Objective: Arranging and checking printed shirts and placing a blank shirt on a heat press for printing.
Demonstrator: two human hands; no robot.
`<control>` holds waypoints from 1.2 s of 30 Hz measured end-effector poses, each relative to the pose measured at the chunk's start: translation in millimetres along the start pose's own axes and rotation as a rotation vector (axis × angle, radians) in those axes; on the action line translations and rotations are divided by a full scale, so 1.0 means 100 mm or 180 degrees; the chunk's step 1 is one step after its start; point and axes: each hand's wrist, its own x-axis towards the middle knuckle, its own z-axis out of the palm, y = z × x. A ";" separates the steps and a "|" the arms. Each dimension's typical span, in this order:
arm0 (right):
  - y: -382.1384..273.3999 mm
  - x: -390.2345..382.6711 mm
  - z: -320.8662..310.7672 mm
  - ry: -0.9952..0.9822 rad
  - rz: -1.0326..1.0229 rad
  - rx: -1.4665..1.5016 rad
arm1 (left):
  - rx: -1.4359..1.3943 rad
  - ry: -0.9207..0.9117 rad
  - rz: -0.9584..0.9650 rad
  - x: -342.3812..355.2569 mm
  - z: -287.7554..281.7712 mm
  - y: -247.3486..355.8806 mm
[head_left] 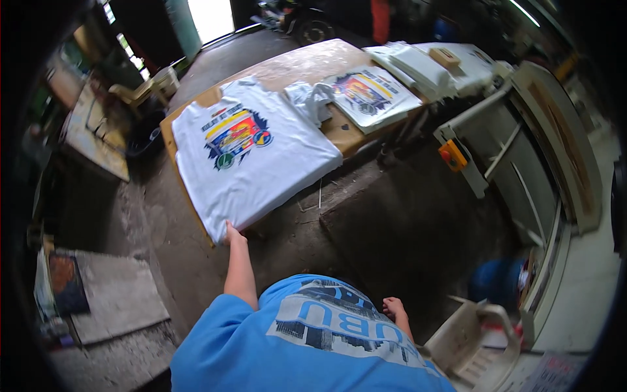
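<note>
Fabric overhang is the weak spot: the white T-shirt (251, 153) with the bright printed design lies flat on the wooden tabletop (307, 65), and its near hem droops a little past the near corner, just where the left hand (233, 233) has hold of it. That hand grips the hem corner, fingers closed on the cloth. A pull toward the body could, I judge, slide the whole shirt off the board onto the dirty concrete floor (176, 261) below the hand, or crease the print. A sideways tug might also drag it into the crumpled white cloth (312, 99) lying beyond and to the right of the hand, which touches the shirt's far edge.

The right hand (394, 307) hangs low beside the body, well apart from the shirt, holding nothing; whether its fingers are slack or curled I cannot tell.

Beyond the crumpled cloth lies a second printed shirt (373, 93), folded flat, with a stack of white fabric (424, 68) farther off again. Left of the gripping hand the tabletop edge drops to open floor, so there is room on that side. To the right of it a dark gap separates the board from a grey machine frame (496, 150), and a pale plastic chair (473, 336) stands close behind the right hand, crowding any step back.
</note>
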 end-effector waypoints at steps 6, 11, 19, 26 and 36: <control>-0.79 0.36 -0.52 -0.0155 -0.0562 -0.0349 | -0.0259 -0.0057 0.0022 0.54 -0.60 0.17; -0.94 0.94 -0.60 -0.0581 -0.0549 -0.0893 | 0.0920 -0.0628 0.0984 0.43 -0.80 0.32; -1.56 0.98 -0.29 -0.0609 -0.1528 -0.2553 | 0.1267 -0.0294 0.1977 0.28 -0.77 0.17; -2.63 0.15 0.41 -0.0396 -0.2944 -0.2562 | 0.1744 -0.0931 0.1844 0.35 -1.10 0.22; -3.94 -1.08 2.74 0.0235 -0.5171 -0.1398 | 0.2534 -0.2121 0.0222 1.57 -2.66 0.91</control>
